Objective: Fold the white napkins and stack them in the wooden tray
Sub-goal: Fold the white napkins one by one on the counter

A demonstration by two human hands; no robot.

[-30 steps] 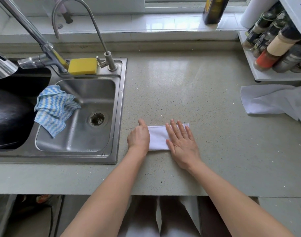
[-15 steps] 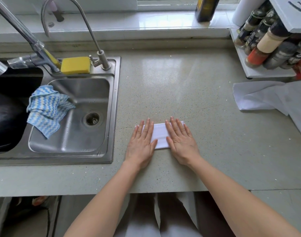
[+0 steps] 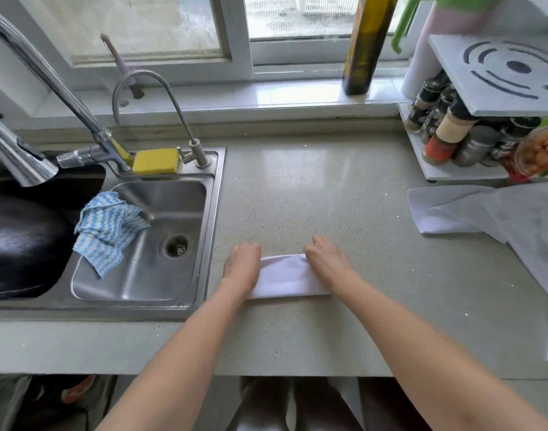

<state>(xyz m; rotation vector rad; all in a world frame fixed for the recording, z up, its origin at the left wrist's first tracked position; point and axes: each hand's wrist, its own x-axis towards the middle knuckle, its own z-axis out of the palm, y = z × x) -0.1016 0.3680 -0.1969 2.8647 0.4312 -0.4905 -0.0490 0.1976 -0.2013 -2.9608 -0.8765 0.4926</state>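
The left hand point(image 3: 242, 266) curls its fingers over the left end of a small folded white cloth napkin point(image 3: 287, 277), gripping it. The right hand point(image 3: 327, 262) bends likewise over the right end, pinching the far edge. The napkin lies between them on the speckled grey stone countertop point(image 3: 328, 194). Well right of the right hand lie more loose white napkins point(image 3: 472, 213). Left of the left hand sits the stainless steel sink point(image 3: 148, 259), a blue-and-white zigzag dishcloth point(image 3: 106, 231) draped on its divider.
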